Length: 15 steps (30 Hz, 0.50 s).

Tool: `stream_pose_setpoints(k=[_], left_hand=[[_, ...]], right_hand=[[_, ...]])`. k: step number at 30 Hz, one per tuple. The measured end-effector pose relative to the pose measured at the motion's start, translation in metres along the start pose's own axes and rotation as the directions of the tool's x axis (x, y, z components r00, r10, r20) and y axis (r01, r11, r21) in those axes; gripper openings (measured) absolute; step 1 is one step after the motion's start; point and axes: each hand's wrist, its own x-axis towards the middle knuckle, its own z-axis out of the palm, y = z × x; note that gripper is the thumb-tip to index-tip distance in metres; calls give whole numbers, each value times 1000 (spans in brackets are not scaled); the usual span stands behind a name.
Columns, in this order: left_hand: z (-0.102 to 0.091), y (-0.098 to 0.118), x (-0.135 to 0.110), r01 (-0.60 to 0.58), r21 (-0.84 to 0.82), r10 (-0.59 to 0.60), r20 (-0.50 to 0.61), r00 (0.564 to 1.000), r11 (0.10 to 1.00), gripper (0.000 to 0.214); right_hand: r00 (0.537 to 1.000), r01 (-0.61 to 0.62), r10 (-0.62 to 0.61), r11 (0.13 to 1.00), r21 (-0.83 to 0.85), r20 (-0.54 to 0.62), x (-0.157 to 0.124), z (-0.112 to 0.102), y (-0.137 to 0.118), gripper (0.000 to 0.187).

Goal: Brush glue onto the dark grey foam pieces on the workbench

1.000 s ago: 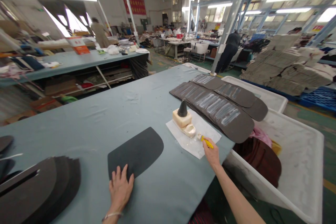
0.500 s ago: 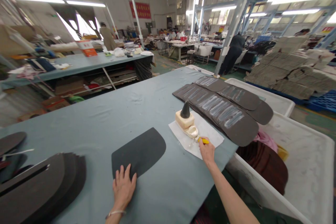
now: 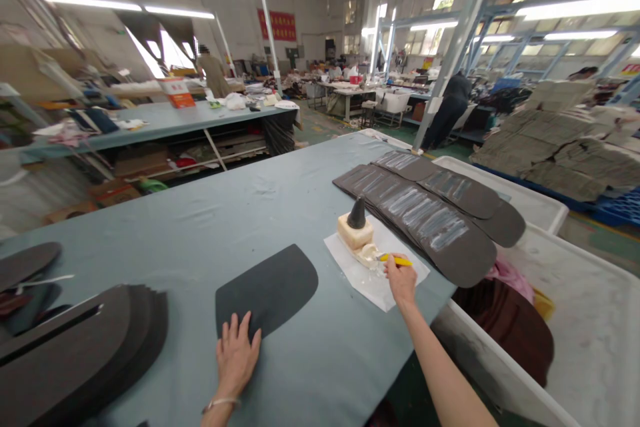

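Note:
My left hand [image 3: 236, 355] lies flat with fingers spread on the near edge of a single dark grey foam piece [image 3: 273, 285] on the blue-grey table [image 3: 220, 220]. My right hand [image 3: 401, 280] grips a yellow-handled brush [image 3: 396, 259], its tip at a small cream glue dish [image 3: 367, 254]. The dish sits beside a cream glue block with a black cone cap [image 3: 356, 225] on a white sheet [image 3: 380, 273].
A row of overlapping dark pieces streaked with glue [image 3: 425, 213] lies at the table's right edge. A stack of dark pieces [image 3: 75, 353] sits at near left. White bins [image 3: 560, 320] stand to the right. Other people work at far tables.
My right hand has brought the brush tip from the white sheet up to the glue dish. The left hand stays on the foam piece. The camera shifted slightly.

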Motion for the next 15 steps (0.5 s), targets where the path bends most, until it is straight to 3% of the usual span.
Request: stream_pose_setpoints(k=[7, 9, 11, 13, 15], left_hand=[[-22, -3, -20, 73, -330, -130, -155, 979, 941, 59], [-26, -9, -36, 150, -419, -210, -102, 972, 896, 61], [-27, -18, -57, 246, -477, -271, 17, 963, 844, 59], [-28, -27, -80, 343, -494, -319, 136, 938, 799, 53], [-28, -36, -102, 403, -504, -362, 182, 914, 764, 48]], right_hand=[[992, 18, -9, 998, -66, 130, 12, 28, 8, 42], [990, 12, -5, 999, -51, 142, 13, 28, 13, 45], [992, 11, -11, 1000, -1, 128, 11, 25, 15, 48], [993, -5, -1, 999, 44, 122, 7, 19, 14, 47], [992, -31, 24, 998, 53, 123, 1, 13, 8, 43]])
